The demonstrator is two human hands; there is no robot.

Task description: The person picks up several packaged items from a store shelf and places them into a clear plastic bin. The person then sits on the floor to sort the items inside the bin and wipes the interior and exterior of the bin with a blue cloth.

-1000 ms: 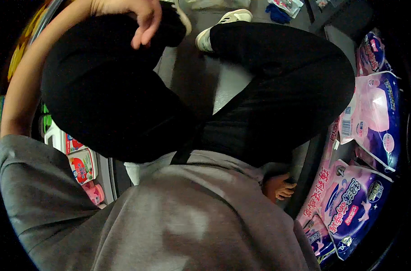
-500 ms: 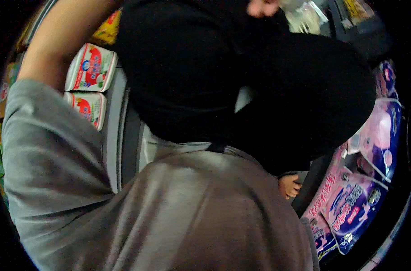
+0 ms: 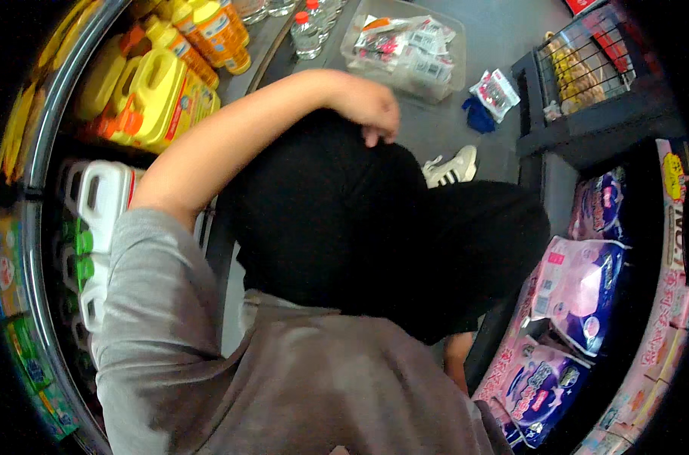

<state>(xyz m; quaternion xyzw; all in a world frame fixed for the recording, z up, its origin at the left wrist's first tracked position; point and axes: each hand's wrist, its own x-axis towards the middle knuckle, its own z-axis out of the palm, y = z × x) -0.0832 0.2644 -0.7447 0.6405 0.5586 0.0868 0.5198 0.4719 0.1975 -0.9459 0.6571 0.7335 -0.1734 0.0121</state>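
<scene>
My left hand [image 3: 369,108] hangs over my black-clad left knee [image 3: 337,182], fingers bent loosely and slightly blurred. Nothing shows in its grip. Past it on the grey floor stands a clear plastic bin [image 3: 444,89] full of small white packets; beside that lie a loose white packet [image 3: 497,95] and a dark blue one [image 3: 478,115]. My right forearm [image 3: 458,353] appears low, beside my right thigh, and the fingers of that hand are hidden. Near it are pink and purple packs [image 3: 530,390] on the right shelf.
Yellow jugs [image 3: 159,95] and white jugs [image 3: 106,201] line the left shelf behind a curved rail [image 3: 35,144]. Clear bottles [image 3: 306,36] stand at the far left of the bin. A wire basket [image 3: 587,64] holds yellowish goods at far right. My shoe [image 3: 454,167] is on the floor.
The view has swung, bringing the floor, bin and jugs into sight. My left hand now shows fully over the knee. The right hand's fingers, visible before, are now hidden.
</scene>
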